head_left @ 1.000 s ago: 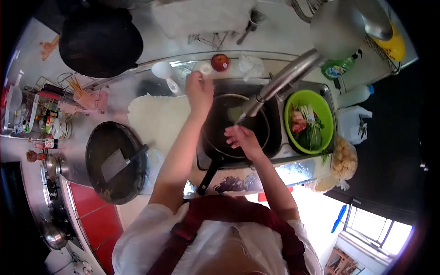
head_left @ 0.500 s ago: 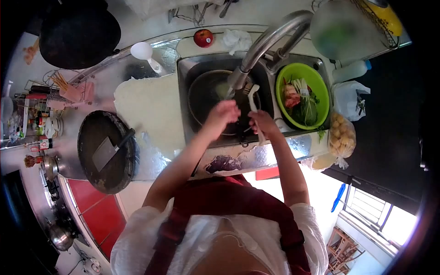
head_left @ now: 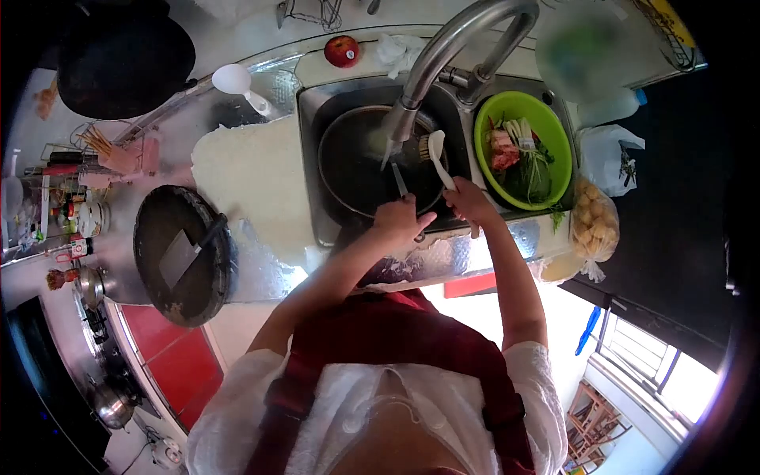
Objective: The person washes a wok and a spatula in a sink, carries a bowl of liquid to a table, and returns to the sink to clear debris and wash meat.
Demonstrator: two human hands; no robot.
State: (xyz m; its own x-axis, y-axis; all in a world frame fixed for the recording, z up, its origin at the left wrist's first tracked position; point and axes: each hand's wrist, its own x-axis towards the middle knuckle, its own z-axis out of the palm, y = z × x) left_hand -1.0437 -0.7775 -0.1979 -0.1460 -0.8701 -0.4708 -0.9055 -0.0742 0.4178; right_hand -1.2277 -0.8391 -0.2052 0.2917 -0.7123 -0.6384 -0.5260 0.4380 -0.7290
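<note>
A white long-handled scrub brush (head_left: 438, 156) is gripped in my right hand (head_left: 469, 201), its bristle head up over the pan. My left hand (head_left: 402, 222) is at the near side of the dark round pan (head_left: 340, 178), with its thumb stuck out to the right. From its fingers a slim grey metal utensil (head_left: 400, 182) points up toward the faucet; its exact kind I cannot tell. The pan lies in the left basin of the sink (head_left: 310, 127). Water runs into it from the curved metal faucet (head_left: 419, 75).
In the right basin is a green bowl (head_left: 484, 131) of meat and leafy vegetables. A plastic bag of round yellowish food (head_left: 595, 218) rests beside the sink. An apple (head_left: 341, 51) and a white ladle (head_left: 232, 79) lie behind. A cleaver (head_left: 180, 257) sits on a dark round pan (head_left: 162, 293) at left.
My left hand has come down toward the near edge of the sink, and the slim grey utensil now shows at its fingers. My right hand and the brush have shifted slightly right and up.
</note>
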